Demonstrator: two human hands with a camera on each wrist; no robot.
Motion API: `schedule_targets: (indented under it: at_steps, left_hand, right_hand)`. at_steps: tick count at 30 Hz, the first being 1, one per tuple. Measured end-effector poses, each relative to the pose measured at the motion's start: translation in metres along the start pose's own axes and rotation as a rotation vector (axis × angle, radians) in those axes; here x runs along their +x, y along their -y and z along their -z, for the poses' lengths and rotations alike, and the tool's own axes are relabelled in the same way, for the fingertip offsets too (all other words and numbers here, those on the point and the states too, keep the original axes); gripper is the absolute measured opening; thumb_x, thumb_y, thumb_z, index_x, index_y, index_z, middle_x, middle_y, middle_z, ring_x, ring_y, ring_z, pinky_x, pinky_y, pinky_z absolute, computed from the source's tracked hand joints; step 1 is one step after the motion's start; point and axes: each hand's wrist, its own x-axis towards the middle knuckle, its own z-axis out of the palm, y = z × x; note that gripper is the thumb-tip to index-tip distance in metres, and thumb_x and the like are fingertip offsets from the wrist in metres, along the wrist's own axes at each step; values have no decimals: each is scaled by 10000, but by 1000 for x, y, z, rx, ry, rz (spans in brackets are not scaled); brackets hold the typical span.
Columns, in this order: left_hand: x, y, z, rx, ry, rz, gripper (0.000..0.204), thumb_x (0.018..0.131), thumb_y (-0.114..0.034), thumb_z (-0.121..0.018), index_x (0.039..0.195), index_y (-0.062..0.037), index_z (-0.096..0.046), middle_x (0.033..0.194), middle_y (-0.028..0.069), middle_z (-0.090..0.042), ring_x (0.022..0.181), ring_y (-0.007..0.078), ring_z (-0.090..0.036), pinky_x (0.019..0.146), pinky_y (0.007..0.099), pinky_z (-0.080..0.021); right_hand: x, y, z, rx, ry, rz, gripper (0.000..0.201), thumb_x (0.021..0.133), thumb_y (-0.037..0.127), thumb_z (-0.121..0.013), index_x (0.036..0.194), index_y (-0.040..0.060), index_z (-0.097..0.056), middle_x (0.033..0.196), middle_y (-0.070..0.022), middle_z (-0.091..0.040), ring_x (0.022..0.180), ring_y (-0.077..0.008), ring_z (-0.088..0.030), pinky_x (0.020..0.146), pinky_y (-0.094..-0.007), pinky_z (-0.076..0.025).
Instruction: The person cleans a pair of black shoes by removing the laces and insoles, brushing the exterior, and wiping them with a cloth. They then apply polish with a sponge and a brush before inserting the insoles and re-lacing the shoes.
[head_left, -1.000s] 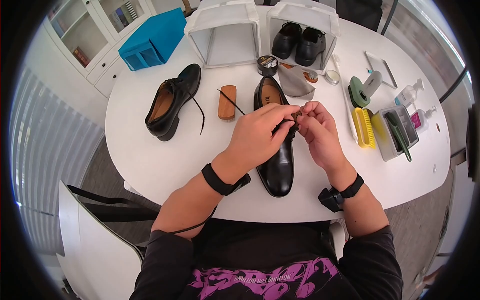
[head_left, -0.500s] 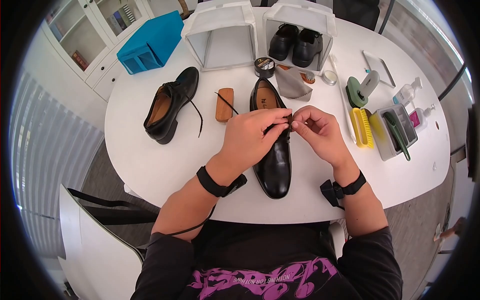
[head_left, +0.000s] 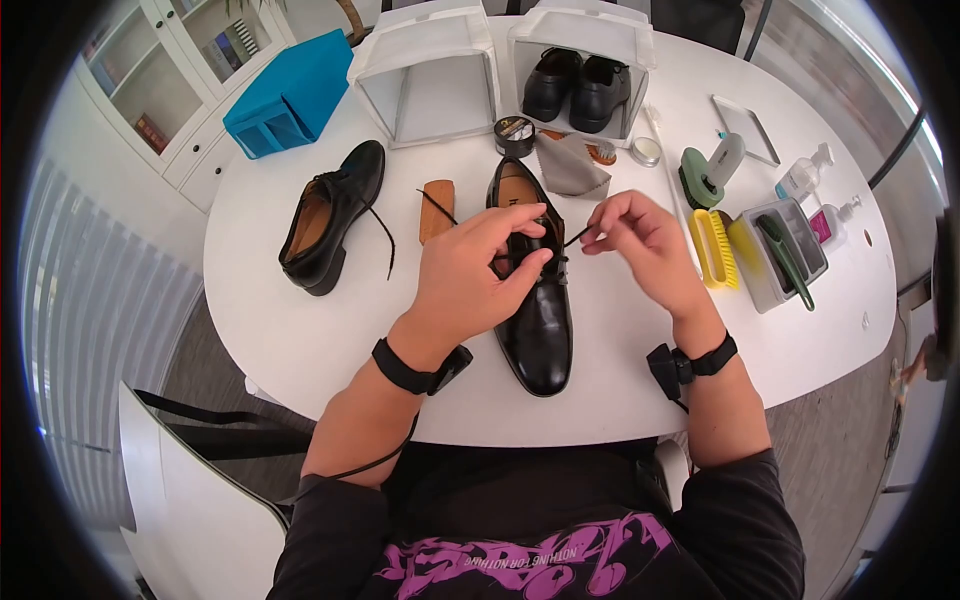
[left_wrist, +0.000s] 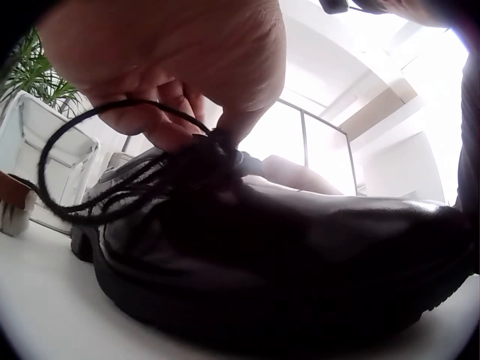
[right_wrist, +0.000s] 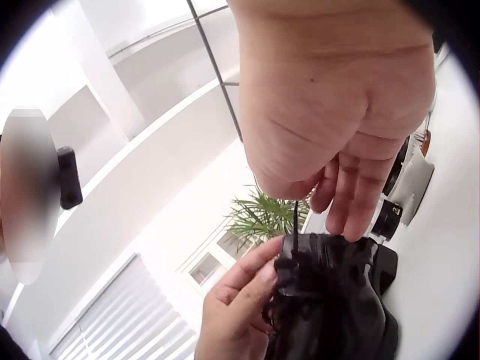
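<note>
Black shoe is dead center of the frame on the white worktop, sole down, long axis running roughly top to bottom w/ heel up and toe toward the person, leaning a touch right at the toe end. Left hand is def the nearer one: it comes in from the left side and overlaps the lacing area. Thumb and index are apart in the head view, but tbh can't tell if it's gripping lace or leather. Right hand sits just past the shoe's right edge, fingertips pinching a bit of black lace.

Imo the key thing is that short lace run: it goes straight from the eyelets, up and right to the pinch, so approx crosswise to the shoe's axis. From the right hand, the shoe lies left; from the left hand, it's underneath and a bit right.
</note>
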Motion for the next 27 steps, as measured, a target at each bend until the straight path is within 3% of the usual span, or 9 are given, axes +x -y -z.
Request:
schedule_targets:
  at_steps: [1, 4, 8, 10, 11, 14, 22, 26, 27]
  left_hand:
    - [0, 0, 1, 7, -14, -10, 527, 909, -63, -929, 1415, -71, -783, 1108, 50, -868, 721, 129, -680, 672, 264, -554]
    - [-1, 5, 2, 20, -11, -42, 557, 892, -76, -940, 1422, -66, -769, 1128, 54, -860, 746, 132, -666, 698, 272, -560]
    - [-1, 3, 2, 58, 8, -22, 600, 860, -95, -961, 1425, -70, -761, 1141, 55, -845, 838, 150, -686, 735, 290, -577]
    - [1, 7, 1, 72, -31, -161, 657, 827, -119, -985, 1438, -81, -745, 1151, 56, -826, 911, 171, -695, 768, 311, -596]
    - [0, 7, 2, 75, -34, -161, 657, 827, -119, -985, 1438, -81, -745, 1151, 56, -826, 911, 171, -695, 768, 311, -596]
    - [-1, 3, 6, 74, 3, -98, 704, 811, -133, -998, 1459, -92, -725, 1161, 58, -807, 957, 191, -699, 796, 329, -609]
    - [-1, 2, 11, 76, 71, -14, 675, 848, -155, -977, 1467, -98, -716, 1169, 62, -738, 987, 197, -693, 813, 329, -604]
    - [-2, 6, 16, 15, 126, -6, 520, 935, -87, -893, 1434, -88, -743, 1237, 71, -693, 1013, 192, -687, 846, 319, -592]
    - [-2, 14, 19, -36, 170, -7, 456, 972, -43, -842, 1418, -83, -755, 1269, 73, -669, 1020, 191, -687, 867, 316, -586]
  right_hand:
    - [1, 2, 3, -1, -2, 0, 57, 1173, 50, -579, 1180, 42, -635, 1138, -104, -749, 1123, -215, -781, 993, -368, -666]
    - [4, 11, 6, 277, -154, -42, 186, 1246, 190, -437, 1201, 56, -556, 1303, -215, -785, 1252, -349, -793, 1076, -447, -662]
    - [7, 24, 6, 362, -347, -92, 193, 1239, 207, -461, 1149, 66, -559, 1208, -160, -781, 1237, -342, -792, 1081, -453, -654]
    - [8, 12, 23, 524, -478, 8, 205, 1231, 213, -499, 1076, 83, -538, 1033, -70, -700, 1005, -238, -762, 919, -371, -627]
    - [8, 6, 34, 525, -475, 8, 205, 1231, 213, -499, 1076, 83, -538, 1033, -70, -700, 1005, -238, -762, 919, -371, -627]
    - [9, 7, 48, 583, -686, 118, 235, 1219, 202, -552, 1013, 105, -494, 890, 2, -496, 717, -127, -402, 675, -318, -388]
    - [4, 18, 65, 431, -1001, 306, 177, 1210, 182, -591, 1081, 93, -508, 900, -8, -522, 716, -108, -442, 645, -291, -388]
    - [7, 17, 44, 288, -952, 337, 131, 1204, 179, -627, 1216, 60, -574, 953, -20, -618, 733, -88, -470, 666, -263, -415]
    - [8, 16, 34, 181, -848, 350, 167, 1201, 162, -641, 1297, 32, -598, 1005, -38, -678, 763, -82, -516, 691, -251, -444]
